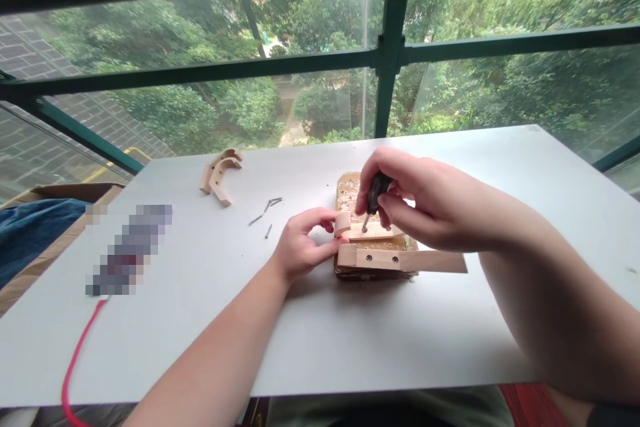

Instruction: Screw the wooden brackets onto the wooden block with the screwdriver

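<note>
My right hand (400,197) is closed round the black handle of a screwdriver (376,195). The driver's tip stands on a screw in a pale wooden hook (376,231), which lies on a worn, hole-pocked block (349,188). With thumb and fingers, my left hand (311,237) pinches the curled left end of that hook. Nearer to me, a second wooden hook (425,260) lies across the block, two dark screws in its face and its tapered end jutting out to the right. My right hand covers the right end of the first hook.
Two curved wooden hooks (220,173) lie at the back left of the white table (200,320). Several loose screws (269,231) are left of the block. A blurred-out object (131,250) with a red cable (80,347) lies at left. Windows stand behind; a cardboard box (100,203) is beside the table.
</note>
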`<state>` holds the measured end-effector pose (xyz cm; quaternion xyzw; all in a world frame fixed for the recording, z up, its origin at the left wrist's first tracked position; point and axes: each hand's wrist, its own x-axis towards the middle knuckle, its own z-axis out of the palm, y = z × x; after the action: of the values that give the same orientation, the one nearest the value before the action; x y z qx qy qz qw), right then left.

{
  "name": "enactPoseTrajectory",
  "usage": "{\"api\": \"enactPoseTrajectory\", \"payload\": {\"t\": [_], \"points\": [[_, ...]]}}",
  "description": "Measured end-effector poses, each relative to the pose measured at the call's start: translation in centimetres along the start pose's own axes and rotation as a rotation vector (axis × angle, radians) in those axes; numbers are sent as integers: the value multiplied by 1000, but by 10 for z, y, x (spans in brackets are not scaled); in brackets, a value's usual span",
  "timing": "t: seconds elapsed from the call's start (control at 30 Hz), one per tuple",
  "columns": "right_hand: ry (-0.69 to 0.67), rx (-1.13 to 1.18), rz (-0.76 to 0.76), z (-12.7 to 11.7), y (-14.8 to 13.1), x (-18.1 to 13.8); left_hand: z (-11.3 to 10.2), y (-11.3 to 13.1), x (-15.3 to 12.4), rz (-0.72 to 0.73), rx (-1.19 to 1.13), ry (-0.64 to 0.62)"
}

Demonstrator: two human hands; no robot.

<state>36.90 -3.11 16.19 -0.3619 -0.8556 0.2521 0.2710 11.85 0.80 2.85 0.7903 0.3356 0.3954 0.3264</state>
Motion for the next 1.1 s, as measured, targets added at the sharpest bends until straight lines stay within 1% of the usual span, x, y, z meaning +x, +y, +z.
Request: {"api": "enactPoseTrajectory", "payload": {"t": [0.17,0.33,0.6,1.1], "points": [[0,-47,4,-2,0,-1,0,0,-1,-10,18,20],[-2,-73,1,0,1,-1,0,-1,-1,0,-6,7],[56,-110,-38,3,2,2,-1,0,0,-17,-12,-9],[88,-75,-34,4,5,1,-1,1,-1,-28,18,4]]}}
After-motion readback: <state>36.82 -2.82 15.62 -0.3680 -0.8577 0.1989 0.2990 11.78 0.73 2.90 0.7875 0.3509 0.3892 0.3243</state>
